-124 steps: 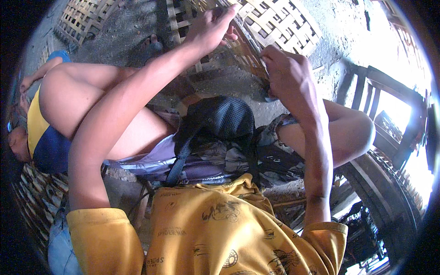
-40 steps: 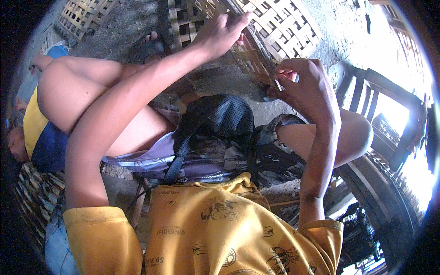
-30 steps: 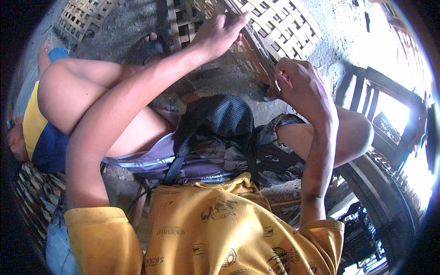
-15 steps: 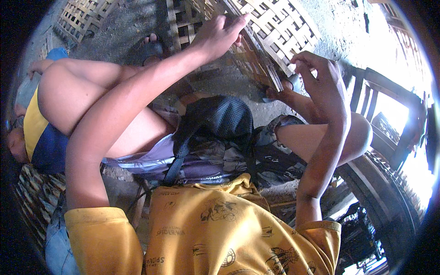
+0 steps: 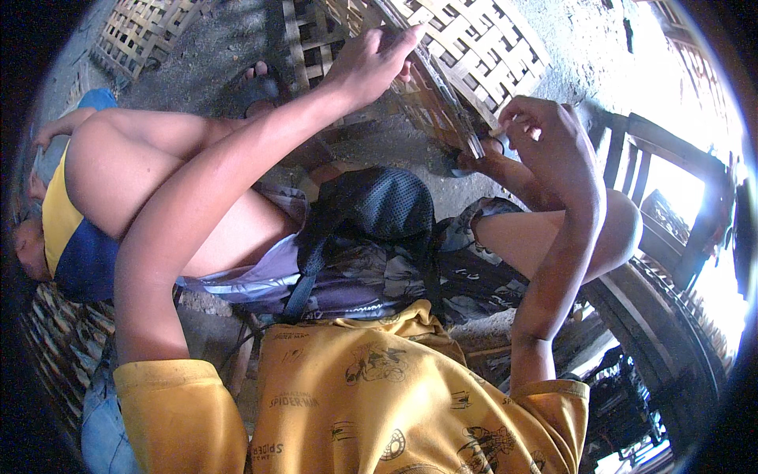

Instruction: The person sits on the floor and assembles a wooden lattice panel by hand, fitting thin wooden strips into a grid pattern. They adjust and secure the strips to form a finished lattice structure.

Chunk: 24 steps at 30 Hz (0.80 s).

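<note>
A woven panel of pale flat strips, like split bamboo (image 5: pixel 482 47), stands tilted in front of me, its long edge slanting down to the right. My left hand (image 5: pixel 371 67) is closed at that edge, with thumb and forefinger pointing along it and the other fingers curled under. My right hand (image 5: pixel 549 142) is bent at the wrist beside the panel's lower right corner. Its fingertips are drawn together in a pinch, and what they hold, if anything, is too small to make out. Thin dark strips (image 5: pixel 442 87) run along the edge between my hands.
Another woven piece (image 5: pixel 146 31) lies on the grey ground at the far left. A person in blue and yellow clothing (image 5: pixel 79 253) sits close on my left. At the right stands a wooden frame (image 5: pixel 671 158) in bright light. My sandalled foot (image 5: pixel 260 83) rests beyond my left forearm.
My right hand's fingers have drawn in and shifted slightly down by the panel corner. The panel and my left hand have moved a little to the left.
</note>
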Tool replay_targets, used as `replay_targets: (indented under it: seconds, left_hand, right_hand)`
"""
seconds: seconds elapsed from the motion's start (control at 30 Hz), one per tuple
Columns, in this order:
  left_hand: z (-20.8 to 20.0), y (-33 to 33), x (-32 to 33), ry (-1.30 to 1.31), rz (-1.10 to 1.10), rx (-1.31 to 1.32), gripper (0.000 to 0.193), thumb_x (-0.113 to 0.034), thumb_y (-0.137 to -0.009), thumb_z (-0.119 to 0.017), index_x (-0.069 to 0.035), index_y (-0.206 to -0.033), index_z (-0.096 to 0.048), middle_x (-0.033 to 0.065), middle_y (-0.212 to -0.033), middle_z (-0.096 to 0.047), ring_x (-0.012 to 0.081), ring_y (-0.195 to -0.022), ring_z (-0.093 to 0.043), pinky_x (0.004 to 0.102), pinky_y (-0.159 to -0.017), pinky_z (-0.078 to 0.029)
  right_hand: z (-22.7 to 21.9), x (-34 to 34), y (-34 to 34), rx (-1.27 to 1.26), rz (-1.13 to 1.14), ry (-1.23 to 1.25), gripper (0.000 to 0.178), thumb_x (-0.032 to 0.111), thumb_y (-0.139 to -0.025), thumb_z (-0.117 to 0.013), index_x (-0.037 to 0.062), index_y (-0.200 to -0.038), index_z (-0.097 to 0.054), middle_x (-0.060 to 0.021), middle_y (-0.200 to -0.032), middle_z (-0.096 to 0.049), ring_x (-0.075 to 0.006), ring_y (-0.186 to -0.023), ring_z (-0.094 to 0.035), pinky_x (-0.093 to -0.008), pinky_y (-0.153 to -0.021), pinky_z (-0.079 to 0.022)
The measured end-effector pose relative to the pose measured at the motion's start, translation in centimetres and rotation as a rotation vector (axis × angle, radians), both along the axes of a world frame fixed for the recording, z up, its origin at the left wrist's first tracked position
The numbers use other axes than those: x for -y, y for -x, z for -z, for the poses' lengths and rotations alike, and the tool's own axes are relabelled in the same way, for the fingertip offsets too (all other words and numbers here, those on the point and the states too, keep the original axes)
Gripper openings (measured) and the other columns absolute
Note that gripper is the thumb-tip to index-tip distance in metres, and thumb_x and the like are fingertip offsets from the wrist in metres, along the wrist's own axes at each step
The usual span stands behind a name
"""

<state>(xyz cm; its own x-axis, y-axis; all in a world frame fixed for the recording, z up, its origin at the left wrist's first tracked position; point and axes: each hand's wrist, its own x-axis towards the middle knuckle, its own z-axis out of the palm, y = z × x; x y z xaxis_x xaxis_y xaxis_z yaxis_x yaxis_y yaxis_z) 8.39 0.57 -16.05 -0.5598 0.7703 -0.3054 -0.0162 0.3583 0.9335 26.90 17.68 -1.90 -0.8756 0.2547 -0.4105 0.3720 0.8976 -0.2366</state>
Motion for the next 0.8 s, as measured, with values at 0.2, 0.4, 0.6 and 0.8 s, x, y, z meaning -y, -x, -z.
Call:
replay_targets:
  seconds: [0.2, 0.4, 0.6, 0.8]
  left_hand:
    - [0.1, -0.2, -0.1, -0.033, -0.032, 0.017, 0.055, -0.060, -0.102, -0.053, -0.008, -0.103, -0.071, 0.0021, -0.090, -0.074, 0.0107, -0.086, -0.073, 0.0289, -0.066, -0.058]
    - [-0.4, -0.1, -0.1, -0.039, -0.027, 0.021, 0.056, -0.060, -0.102, -0.053, -0.008, -0.103, -0.071, 0.0021, -0.090, -0.074, 0.0107, -0.085, -0.073, 0.0289, -0.065, -0.058]
    - [0.1, -0.2, -0.3, -0.025, -0.011, 0.028, 0.056, -0.060, -0.102, -0.053, -0.007, -0.103, -0.071, 0.0027, -0.089, -0.074, 0.0110, -0.083, -0.072, 0.0295, -0.065, -0.058]
    - [-0.8, 0.0, 0.3, 0.032, -0.049, 0.015, 0.057, -0.060, -0.101, -0.054, -0.006, -0.104, -0.071, 0.0036, -0.091, -0.074, 0.0122, -0.084, -0.073, 0.0294, -0.066, -0.058]
  right_hand:
    - [0.1, 0.6, 0.5, -0.194, 0.202, 0.251, 0.016, 0.014, -0.092, -0.067, 0.0088, -0.103, -0.077, -0.0150, -0.094, -0.076, -0.0337, -0.087, -0.075, -0.0434, -0.082, -0.058]
    - [0.8, 0.7, 0.7, -0.180, 0.162, 0.307, 0.018, 0.012, -0.092, -0.066, 0.0098, -0.106, -0.078, -0.0150, -0.088, -0.077, -0.0300, -0.079, -0.076, -0.0403, -0.076, -0.059]
    - [1.1, 0.9, 0.5, -0.219, 0.210, 0.386, 0.018, 0.011, -0.094, -0.066, 0.0088, -0.107, -0.077, -0.0132, -0.084, -0.076, -0.0244, -0.074, -0.077, -0.0396, -0.070, -0.061]
    - [-0.2, 1.1, 0.9, -0.240, 0.226, 0.389, 0.017, 0.010, -0.095, -0.065, 0.0074, -0.107, -0.077, -0.0130, -0.083, -0.076, -0.0242, -0.074, -0.077, -0.0388, -0.070, -0.061]
